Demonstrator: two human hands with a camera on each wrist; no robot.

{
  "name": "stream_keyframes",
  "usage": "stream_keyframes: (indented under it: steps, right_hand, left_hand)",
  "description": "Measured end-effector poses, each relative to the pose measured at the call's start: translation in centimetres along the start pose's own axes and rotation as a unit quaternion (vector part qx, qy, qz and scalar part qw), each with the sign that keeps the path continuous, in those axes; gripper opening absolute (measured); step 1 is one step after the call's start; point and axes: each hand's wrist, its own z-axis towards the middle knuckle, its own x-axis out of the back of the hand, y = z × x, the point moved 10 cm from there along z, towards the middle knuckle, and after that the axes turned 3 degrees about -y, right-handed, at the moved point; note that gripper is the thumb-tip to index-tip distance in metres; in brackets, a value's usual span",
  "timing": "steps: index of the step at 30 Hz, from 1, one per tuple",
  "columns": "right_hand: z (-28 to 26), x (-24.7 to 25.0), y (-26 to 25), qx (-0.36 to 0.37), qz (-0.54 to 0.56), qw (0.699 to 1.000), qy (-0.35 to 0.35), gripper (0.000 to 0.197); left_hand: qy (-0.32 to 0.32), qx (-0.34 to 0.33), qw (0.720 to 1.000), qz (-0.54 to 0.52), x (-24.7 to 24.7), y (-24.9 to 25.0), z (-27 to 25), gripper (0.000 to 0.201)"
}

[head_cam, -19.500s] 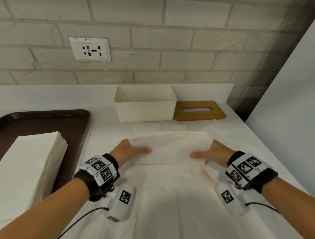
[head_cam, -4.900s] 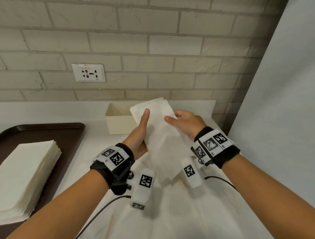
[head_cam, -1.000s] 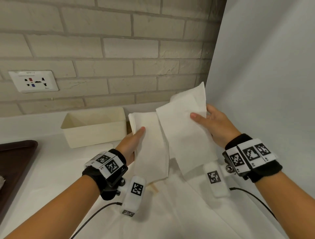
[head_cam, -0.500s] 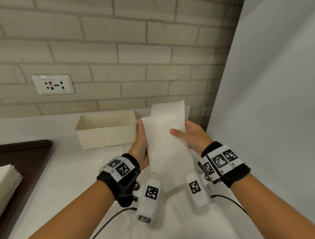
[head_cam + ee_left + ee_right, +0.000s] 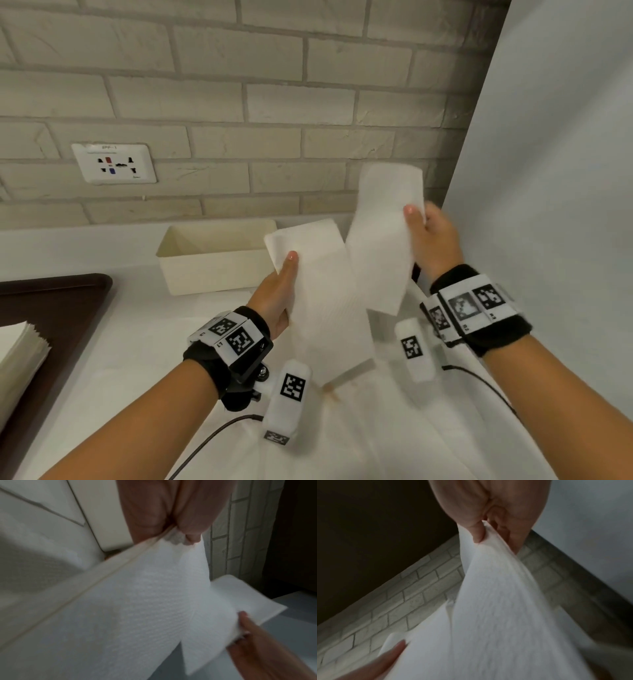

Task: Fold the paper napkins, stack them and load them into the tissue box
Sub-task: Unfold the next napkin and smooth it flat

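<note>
In the head view my left hand pinches a folded white napkin bundle, held upright over the table. My right hand pinches a second folded napkin, raised higher and to the right, its lower edge overlapping the first. The cream tissue box stands open behind the left hand. The left wrist view shows my left hand gripping the bundle's top edge. The right wrist view shows the right hand nipping its napkin. The box lid is hidden.
A dark brown tray at the left carries a stack of flat napkins. Unfolded white napkins cover the table in front of me. A brick wall with a socket runs behind; a white panel stands close on the right.
Half a second ago both hands held the napkins together as one bundle. They have since parted: the right hand has lifted its napkin up and to the right.
</note>
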Motion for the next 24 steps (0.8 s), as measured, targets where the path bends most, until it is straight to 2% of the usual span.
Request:
stream_keyframes:
  steps: [1, 3, 5, 7, 9, 13, 16, 18, 21, 22, 24]
  right_hand:
    - [0.2, 0.2, -0.8, 0.018, 0.021, 0.999, -0.023, 0.031]
    - [-0.2, -1.2, -1.9, 0.013, 0.074, 0.988, -0.138, 0.020]
    - [-1.3, -3.4, -2.2, -0.033, 0.130, 0.957, -0.256, 0.015]
    - [-2.5, -5.3, -1.7, -0.083, 0.166, 0.932, -0.311, 0.015]
    - [-3.1, -6.9, -1.1, -0.093, 0.148, 0.932, -0.317, 0.017]
    - [-3.3, -8.5, 0.2, -0.065, 0.071, 0.954, -0.283, 0.028]
    - [-2.8, -9.1, 1.0, -0.052, 0.047, 0.962, -0.266, 0.018]
    - [-2.6, -9.6, 0.9, -0.033, 0.001, 0.962, -0.271, 0.004]
    - [-2.3, -10.0, 0.6, -0.024, -0.009, 0.964, -0.266, 0.004]
    - [-2.2, -10.1, 0.4, -0.019, -0.004, 0.965, -0.261, 0.011]
    - [-1.9, -9.9, -0.7, 0.024, -0.048, 0.968, -0.245, 0.042]
  left_hand:
    - [0.010, -0.003, 1.000, 0.002, 0.6, 0.2, 0.1, 0.054]
    - [0.022, -0.008, 1.000, 0.015, 1.4, 0.6, 0.2, 0.055]
    - [0.025, -0.008, 0.999, 0.023, 1.8, 0.9, 0.3, 0.057]
    - [0.012, -0.005, 0.999, 0.035, 1.2, 1.1, 0.2, 0.058]
    - [-0.011, -0.007, 0.999, 0.050, 0.1, 1.1, 0.2, 0.058]
    - [-0.052, -0.038, 0.998, 0.024, -2.3, 1.7, -0.6, 0.058]
    - [-0.067, -0.040, 0.997, -0.007, -2.5, 1.7, -0.9, 0.069]
    - [-0.073, -0.038, 0.997, -0.004, -2.6, 1.8, -1.3, 0.064]
    - [-0.039, -0.045, 0.998, 0.011, -1.6, 1.7, -1.5, 0.049]
    - [-0.013, -0.049, 0.999, 0.017, -0.9, 1.8, -1.6, 0.044]
    - [0.040, -0.061, 0.994, 0.076, 0.5, 2.4, -1.9, 0.036]
